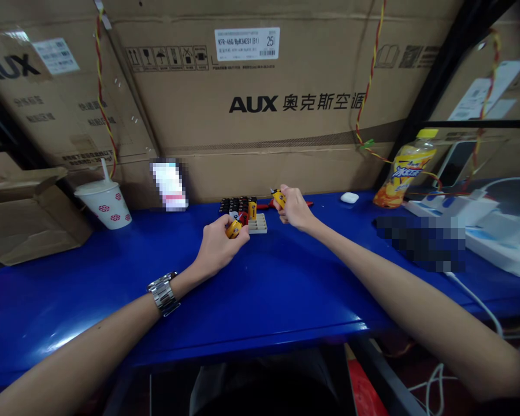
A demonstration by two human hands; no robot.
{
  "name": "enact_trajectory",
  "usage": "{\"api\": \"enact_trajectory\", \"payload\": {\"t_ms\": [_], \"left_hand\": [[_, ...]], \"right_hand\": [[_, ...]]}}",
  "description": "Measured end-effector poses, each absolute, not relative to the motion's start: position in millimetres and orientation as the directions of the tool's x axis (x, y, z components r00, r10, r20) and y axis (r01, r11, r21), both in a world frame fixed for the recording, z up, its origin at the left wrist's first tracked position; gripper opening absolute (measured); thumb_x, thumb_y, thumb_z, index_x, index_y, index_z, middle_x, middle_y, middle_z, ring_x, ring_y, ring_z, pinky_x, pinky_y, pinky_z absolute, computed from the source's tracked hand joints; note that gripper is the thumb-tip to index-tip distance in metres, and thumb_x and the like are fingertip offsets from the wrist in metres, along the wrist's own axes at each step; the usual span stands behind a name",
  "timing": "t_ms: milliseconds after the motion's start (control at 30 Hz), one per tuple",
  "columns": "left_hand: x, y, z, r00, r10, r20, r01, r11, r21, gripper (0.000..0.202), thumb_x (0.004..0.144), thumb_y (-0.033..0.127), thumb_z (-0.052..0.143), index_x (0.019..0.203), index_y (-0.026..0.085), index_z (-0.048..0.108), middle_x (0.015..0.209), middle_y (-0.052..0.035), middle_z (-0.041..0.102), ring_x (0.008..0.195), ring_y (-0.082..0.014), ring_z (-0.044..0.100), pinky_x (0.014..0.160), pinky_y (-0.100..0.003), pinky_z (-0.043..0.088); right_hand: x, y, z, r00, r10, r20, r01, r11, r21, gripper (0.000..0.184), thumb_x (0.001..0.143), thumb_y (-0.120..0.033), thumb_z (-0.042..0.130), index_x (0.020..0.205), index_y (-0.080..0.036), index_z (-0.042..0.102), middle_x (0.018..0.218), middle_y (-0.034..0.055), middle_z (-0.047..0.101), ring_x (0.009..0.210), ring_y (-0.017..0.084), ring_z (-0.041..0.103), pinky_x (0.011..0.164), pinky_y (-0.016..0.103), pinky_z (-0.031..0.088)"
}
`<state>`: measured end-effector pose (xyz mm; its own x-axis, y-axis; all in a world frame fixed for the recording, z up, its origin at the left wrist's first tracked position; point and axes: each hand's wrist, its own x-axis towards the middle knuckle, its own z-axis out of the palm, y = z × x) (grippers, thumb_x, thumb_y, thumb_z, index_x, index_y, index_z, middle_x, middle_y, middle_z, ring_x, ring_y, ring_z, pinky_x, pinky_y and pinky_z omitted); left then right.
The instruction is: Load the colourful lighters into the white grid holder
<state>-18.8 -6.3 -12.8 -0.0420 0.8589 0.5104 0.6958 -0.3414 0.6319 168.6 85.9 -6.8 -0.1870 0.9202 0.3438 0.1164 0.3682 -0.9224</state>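
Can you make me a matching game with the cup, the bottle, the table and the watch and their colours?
Things:
1 cup
2 bottle
3 table
4 watch

Colours:
A blue
B silver
C white with pink flowers
D yellow

Pairs: 1-C, 2-D, 3-A, 4-B

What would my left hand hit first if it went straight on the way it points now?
Most likely the white tray of standing batteries, right ahead of the left hand; the yellow battery it grips would touch first. Depth is hard to judge from this one view.
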Motion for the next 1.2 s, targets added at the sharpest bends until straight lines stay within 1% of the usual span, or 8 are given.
{"api": "enact_trajectory", "payload": {"t_ms": [167,367,567,700,900,1033,1100,1200], "left_hand": [[-18,-6,-12,-0.052,0.867,0.496,0.683,-0.331,0.651,0.032,0.072,0.042,0.058,0.059,0.02,0.039,0.052,0.0054,0.037,0.049,-0.0079,0.029,0.047,-0.023,0.025],[-19,-5,-13,-0.081,0.885,0.459,0.661,-0.297,0.689,0.033,0.071,0.047,0.06,0.063,0.019,0.044,0.053,0.0044,0.044,0.049,-0.0088,0.035,0.047,-0.023,0.028],[-21,-2,-14,-0.096,0.872,0.48,0.697,-0.286,0.658,0.029,0.069,0.038,0.061,0.064,0.02,0.04,0.055,0.005,0.046,0.049,-0.0089,0.037,0.05,-0.024,0.03],[-20,-2,-15,-0.084,0.866,0.493,0.709,-0.296,0.64,0.027,0.07,0.034,0.06,0.061,0.021,0.037,0.054,0.0056,0.044,0.049,-0.0089,0.036,0.05,-0.024,0.029],[-20,-2,-15,-0.067,0.863,0.501,0.723,-0.304,0.621,0.026,0.071,0.033,0.059,0.062,0.021,0.038,0.054,0.0056,0.043,0.05,-0.0092,0.036,0.051,-0.024,0.029],[-20,-2,-15,-0.063,0.874,0.481,0.719,-0.295,0.629,0.022,0.072,0.032,0.057,0.064,0.02,0.04,0.055,0.0054,0.044,0.05,-0.0093,0.038,0.052,-0.024,0.03],[-20,-2,-15,-0.053,0.876,0.479,0.718,-0.3,0.628,0.021,0.073,0.031,0.057,0.066,0.02,0.041,0.056,0.0052,0.046,0.051,-0.0096,0.04,0.052,-0.023,0.031],[-20,-2,-16,-0.038,0.878,0.478,0.718,-0.309,0.624,0.018,0.073,0.03,0.058,0.069,0.02,0.042,0.057,0.0052,0.048,0.051,-0.0102,0.043,0.053,-0.023,0.032]], "right_hand": [[169,85,-8,-0.196,0.919,0.343,0.137,0.372,-0.918,0.042,0.095,-0.04,0.025,0.058,-0.022,0.036,0.041,-0.0058,0.029,0.032,0.007,0.024,0.032,0.022,0.021],[170,84,-10,-0.228,0.926,0.301,0.211,0.349,-0.913,0.05,0.091,-0.063,0.026,0.068,-0.022,0.041,0.041,-0.0072,0.031,0.031,0.008,0.027,0.033,0.022,0.026],[172,91,-17,-0.352,0.773,0.528,0.278,0.625,-0.729,0.032,0.09,-0.054,0.045,0.086,-0.022,0.042,0.062,-0.0033,0.054,0.047,0.009,0.044,0.048,0.023,0.037],[169,96,-19,-0.378,0.66,0.65,0.302,0.751,-0.587,0.03,0.089,-0.048,0.051,0.081,-0.019,0.051,0.065,-0.0024,0.049,0.055,0.009,0.041,0.054,0.024,0.036],[159,99,-28,-0.377,0.717,0.586,0.182,0.678,-0.713,0.023,0.086,-0.041,0.055,0.089,-0.018,0.053,0.064,-0.0022,0.053,0.054,0.011,0.051,0.054,0.026,0.042],[156,99,-30,-0.401,0.753,0.521,0.242,0.636,-0.733,0.018,0.086,-0.036,0.054,0.088,-0.018,0.054,0.063,-0.001,0.057,0.052,0.013,0.054,0.054,0.027,0.043],[158,98,-29,-0.387,0.754,0.531,0.354,0.653,-0.67,0.019,0.087,-0.037,0.053,0.085,-0.018,0.057,0.063,-0.0003,0.058,0.053,0.013,0.053,0.057,0.027,0.041],[159,95,-24,-0.418,0.701,0.578,0.527,0.705,-0.474,0.028,0.089,-0.04,0.052,0.072,-0.019,0.058,0.062,0.0015,0.057,0.057,0.013,0.049,0.06,0.027,0.035]]}}
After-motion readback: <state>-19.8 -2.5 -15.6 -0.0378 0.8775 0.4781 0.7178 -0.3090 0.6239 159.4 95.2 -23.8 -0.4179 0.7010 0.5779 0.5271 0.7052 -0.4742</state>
